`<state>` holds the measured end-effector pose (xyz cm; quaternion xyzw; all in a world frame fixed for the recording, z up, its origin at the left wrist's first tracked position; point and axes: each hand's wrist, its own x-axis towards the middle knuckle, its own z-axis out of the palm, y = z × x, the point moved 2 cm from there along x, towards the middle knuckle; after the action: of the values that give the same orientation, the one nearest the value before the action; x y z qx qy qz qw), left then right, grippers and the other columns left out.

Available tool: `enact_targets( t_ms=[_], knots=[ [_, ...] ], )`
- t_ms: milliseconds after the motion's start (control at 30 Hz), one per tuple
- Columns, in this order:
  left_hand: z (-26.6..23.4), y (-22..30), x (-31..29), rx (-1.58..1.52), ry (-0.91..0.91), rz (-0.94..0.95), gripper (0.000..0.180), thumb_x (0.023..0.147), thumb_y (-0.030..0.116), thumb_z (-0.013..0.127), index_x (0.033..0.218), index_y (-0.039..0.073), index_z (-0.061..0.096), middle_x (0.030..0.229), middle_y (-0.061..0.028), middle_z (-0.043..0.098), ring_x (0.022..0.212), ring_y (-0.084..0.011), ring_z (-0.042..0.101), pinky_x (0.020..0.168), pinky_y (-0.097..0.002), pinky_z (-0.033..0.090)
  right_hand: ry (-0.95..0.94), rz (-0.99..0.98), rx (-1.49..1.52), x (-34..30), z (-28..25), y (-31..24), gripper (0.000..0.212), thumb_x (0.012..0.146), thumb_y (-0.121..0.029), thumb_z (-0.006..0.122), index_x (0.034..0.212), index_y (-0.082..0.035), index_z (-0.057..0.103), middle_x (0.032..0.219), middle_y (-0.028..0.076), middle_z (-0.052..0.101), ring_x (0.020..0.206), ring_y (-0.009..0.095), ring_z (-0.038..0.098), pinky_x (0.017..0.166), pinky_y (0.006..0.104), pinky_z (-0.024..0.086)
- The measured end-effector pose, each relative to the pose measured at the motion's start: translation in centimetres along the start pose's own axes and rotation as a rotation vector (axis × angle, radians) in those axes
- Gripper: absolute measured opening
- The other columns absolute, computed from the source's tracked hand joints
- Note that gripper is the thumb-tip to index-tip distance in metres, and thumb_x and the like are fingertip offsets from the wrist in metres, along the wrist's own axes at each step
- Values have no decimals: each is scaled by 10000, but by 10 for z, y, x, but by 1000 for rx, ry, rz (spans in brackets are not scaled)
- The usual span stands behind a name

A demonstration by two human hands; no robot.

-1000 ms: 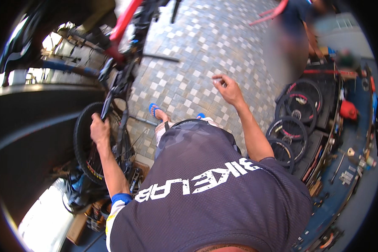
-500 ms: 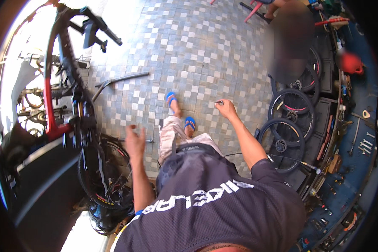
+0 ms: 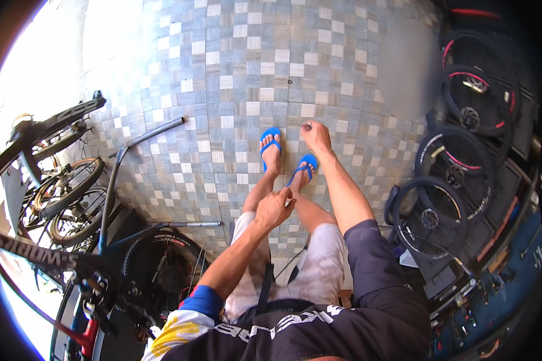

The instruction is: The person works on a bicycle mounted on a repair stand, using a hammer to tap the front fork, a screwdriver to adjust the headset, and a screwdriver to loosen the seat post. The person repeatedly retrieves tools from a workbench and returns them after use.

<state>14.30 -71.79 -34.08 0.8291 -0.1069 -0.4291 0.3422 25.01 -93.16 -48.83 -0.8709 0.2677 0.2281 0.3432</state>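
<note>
My right hand (image 3: 317,138) is held out ahead over the floor, closed, its thumb and forefinger pinching a small dark piece (image 3: 308,126) too small to name. My left hand (image 3: 275,207) hangs nearer my body, in front of my knees. Its fingers are loosely curled together and nothing shows in them. On the tiles farther ahead lies a small dark ring (image 3: 289,82), apart from both hands. Below the hands are my feet in blue flip-flops (image 3: 271,143).
At left stands a bicycle frame (image 3: 48,256), close by, with a grey metal tube stand (image 3: 156,130) and several bicycles (image 3: 72,180) beyond. A loose tyre (image 3: 162,240) is near my left leg. Wheels (image 3: 430,218) lean along the right, beside a blue tool bench (image 3: 494,313).
My view has shifted forward and down, and the small ring appears nearer. My left hand has swung right, in front of my legs, its fingers now curled. My right hand keeps its pinch.
</note>
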Motion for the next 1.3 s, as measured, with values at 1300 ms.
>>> enact_targets(
  t_ms=[1300],
  knots=[
    [-70, 40, -283, -2139, 917, 187, 478, 1076, 474, 493, 748, 128, 534, 754, -51, 631, 673, -192, 604, 589, -350, 500, -682, -1259, -50, -439, -154, -325, 288, 881, -107, 774, 1167, -90, 744, 984, 93, 660, 809, 209, 616, 683, 325, 472]
  ],
)
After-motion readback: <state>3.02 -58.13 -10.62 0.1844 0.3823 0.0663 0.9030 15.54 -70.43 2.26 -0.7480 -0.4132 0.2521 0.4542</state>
